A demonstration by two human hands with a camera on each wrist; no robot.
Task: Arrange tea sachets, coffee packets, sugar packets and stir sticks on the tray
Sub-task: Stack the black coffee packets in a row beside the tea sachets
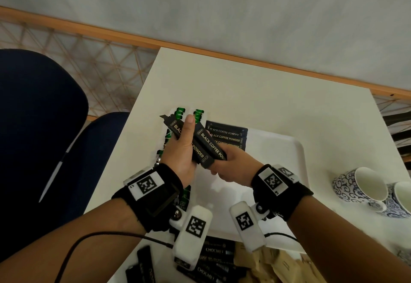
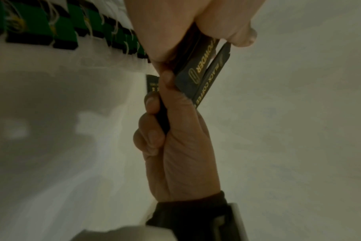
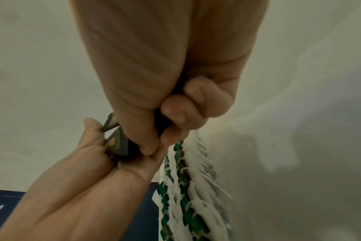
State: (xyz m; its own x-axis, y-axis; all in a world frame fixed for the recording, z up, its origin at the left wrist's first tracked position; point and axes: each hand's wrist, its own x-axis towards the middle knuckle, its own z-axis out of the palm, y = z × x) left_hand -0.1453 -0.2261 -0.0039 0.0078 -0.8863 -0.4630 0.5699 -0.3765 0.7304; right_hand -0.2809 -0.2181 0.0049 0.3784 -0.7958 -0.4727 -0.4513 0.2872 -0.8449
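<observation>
Above the left part of the white tray [image 1: 297, 149], both hands hold a bundle of black "Black Coffee Powder" packets [image 1: 209, 147]. My left hand [image 1: 185, 147] grips the bundle from the left, thumb lying up along it. My right hand [image 1: 224, 162] curls round its lower end. The left wrist view shows the coffee packets [image 2: 198, 73] fanned between my left hand [image 2: 185, 24] and my right hand [image 2: 171, 143]. More coffee packets [image 1: 229, 137] lie stacked on the tray. Green-and-white tea sachets [image 1: 198, 113] run in rows along the tray's left side.
Black Chocmei packets [image 1: 213, 258] and brown paper packets [image 1: 271, 262] lie loose on the white table near me. Two blue-patterned cups [image 1: 360, 184] lie on their sides at the right. A dark blue chair [image 1: 40, 127] stands to the left of the table.
</observation>
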